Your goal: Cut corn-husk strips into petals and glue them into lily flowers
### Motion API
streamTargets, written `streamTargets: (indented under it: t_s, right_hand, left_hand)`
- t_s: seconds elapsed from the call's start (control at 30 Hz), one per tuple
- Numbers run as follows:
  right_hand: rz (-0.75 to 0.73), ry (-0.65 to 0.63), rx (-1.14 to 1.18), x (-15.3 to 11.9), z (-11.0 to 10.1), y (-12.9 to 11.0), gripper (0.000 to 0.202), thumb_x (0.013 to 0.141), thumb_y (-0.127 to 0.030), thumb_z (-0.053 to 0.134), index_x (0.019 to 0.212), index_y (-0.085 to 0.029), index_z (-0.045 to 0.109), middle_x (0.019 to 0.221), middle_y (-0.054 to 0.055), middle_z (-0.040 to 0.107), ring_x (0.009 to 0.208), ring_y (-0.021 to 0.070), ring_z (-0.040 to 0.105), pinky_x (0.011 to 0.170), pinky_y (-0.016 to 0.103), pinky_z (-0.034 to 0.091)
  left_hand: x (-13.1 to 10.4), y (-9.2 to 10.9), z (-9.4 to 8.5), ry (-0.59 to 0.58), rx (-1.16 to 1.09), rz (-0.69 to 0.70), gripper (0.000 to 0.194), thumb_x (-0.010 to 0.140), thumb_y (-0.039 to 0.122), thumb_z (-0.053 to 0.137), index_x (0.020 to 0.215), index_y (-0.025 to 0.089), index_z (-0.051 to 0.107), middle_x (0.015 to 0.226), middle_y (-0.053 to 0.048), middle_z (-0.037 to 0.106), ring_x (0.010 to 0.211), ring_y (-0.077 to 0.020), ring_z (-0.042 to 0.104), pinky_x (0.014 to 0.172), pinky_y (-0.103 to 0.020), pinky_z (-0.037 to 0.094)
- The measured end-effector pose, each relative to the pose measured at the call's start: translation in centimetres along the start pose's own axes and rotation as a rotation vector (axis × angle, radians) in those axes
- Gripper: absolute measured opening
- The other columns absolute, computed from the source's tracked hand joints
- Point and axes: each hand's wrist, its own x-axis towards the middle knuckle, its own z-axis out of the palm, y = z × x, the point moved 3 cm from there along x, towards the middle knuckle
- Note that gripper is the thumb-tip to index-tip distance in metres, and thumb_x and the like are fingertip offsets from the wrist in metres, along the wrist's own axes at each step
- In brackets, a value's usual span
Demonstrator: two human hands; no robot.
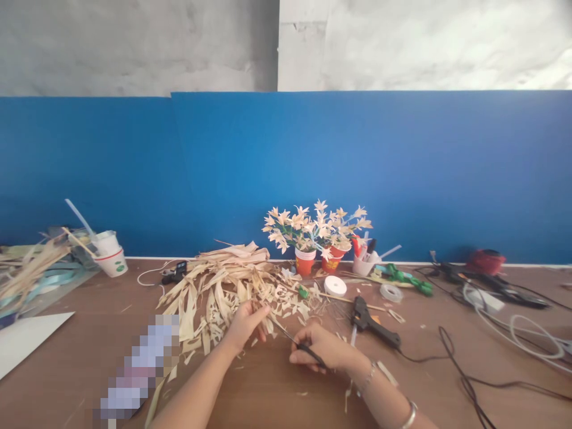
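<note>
In the head view, my right hand (316,347) is closed around black-handled scissors (311,354), whose blades point up and left toward my left hand (248,325). The fingers of my left hand are pinched together at the edge of a heap of dry, pale husk strips (218,292). Whatever lies between those fingers is too small to make out. Cut husk scraps (290,304) are scattered just beyond both hands. A black glue gun (374,325) lies to the right of my right hand.
Behind the hands stand two red cups (305,263) of pale flowers, a white roll (335,286) and a white cup (364,263) of tools. Black cables (465,375) run across the right side. A paper cup (111,262) and more husks (33,271) are at the left.
</note>
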Motion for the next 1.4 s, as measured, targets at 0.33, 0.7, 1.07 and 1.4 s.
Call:
streamTargets:
  t_s: [0.33, 0.7, 1.07, 1.4]
  right_hand:
    - [0.018, -0.045, 0.135, 0.2, 0.0, 1.0, 0.035, 0.068, -0.047, 0.069, 0.073, -0.013, 0.059, 0.043, -0.006, 0.055, 0.032, 0.0043, 0.044, 0.031, 0.012, 0.034]
    - [0.037, -0.05, 0.108, -0.2, 0.1, 0.3, 0.037, 0.066, -0.048, 0.07, 0.072, -0.013, 0.059, 0.042, -0.007, 0.052, 0.033, 0.0041, 0.043, 0.033, 0.013, 0.034]
    - [0.042, -0.047, 0.041, -0.1, 0.1, 0.5, 0.033, 0.069, -0.045, 0.068, 0.072, -0.013, 0.059, 0.043, -0.007, 0.052, 0.033, 0.0039, 0.044, 0.034, 0.013, 0.035]
    - [0.064, -0.022, 0.006, -0.1, 0.0, 0.5, 0.028, 0.071, -0.041, 0.066, 0.07, -0.014, 0.059, 0.043, -0.007, 0.051, 0.033, 0.0038, 0.042, 0.033, 0.013, 0.034]
  left_hand:
    - [0.8, -0.6, -0.5, 0.079, -0.013, 0.046, 0.034, 0.069, 0.048, 0.066, 0.073, 0.017, 0.05, 0.047, 0.005, 0.059, 0.036, -0.0117, 0.056, 0.037, -0.02, 0.042]
    - [0.6, -0.2, -0.3, 0.126, 0.072, 0.068, 0.035, 0.072, 0.051, 0.061, 0.076, 0.018, 0.049, 0.047, 0.005, 0.059, 0.034, -0.0121, 0.056, 0.034, -0.019, 0.039]
    - [0.7, -0.6, -0.6, 0.165, 0.134, 0.062, 0.031, 0.075, 0.048, 0.058, 0.077, 0.019, 0.05, 0.046, 0.006, 0.059, 0.034, -0.0127, 0.056, 0.034, -0.019, 0.036]
    - [0.5, -0.2, -0.7, 0.231, 0.24, 0.104, 0.028, 0.076, 0.047, 0.056, 0.073, 0.02, 0.052, 0.046, 0.005, 0.058, 0.031, -0.0125, 0.054, 0.033, -0.019, 0.032]
